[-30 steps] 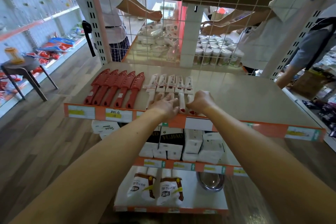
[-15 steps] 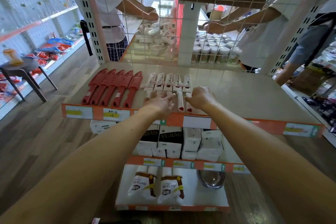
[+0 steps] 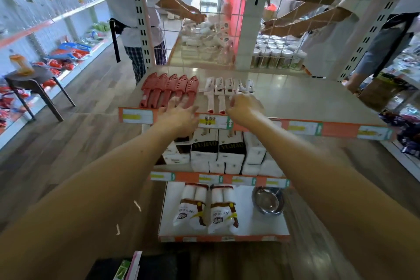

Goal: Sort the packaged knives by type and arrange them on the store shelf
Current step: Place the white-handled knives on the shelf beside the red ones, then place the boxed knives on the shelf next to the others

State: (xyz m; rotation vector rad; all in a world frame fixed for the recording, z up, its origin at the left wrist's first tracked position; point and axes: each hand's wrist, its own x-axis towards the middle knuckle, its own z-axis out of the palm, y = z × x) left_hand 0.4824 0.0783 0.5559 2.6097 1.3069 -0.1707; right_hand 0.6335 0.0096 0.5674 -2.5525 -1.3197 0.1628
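Lying side by side at the front left of the top shelf (image 3: 306, 102), five red sheathed knives (image 3: 168, 88) point toward the back edge. A row of white packaged knives (image 3: 223, 87) sits just beside them on the right. The left hand (image 3: 179, 113) reaches over the front edge, fingers straight and spread above the red handles. The right hand (image 3: 245, 107) has its fingers curled, knuckles up, over the rightmost white knives; whether it grips one I cannot tell. Boxes (image 3: 218, 150) fill the shelf below.

left hand (image 3: 179, 116) now at red knives (image 3: 169, 88)
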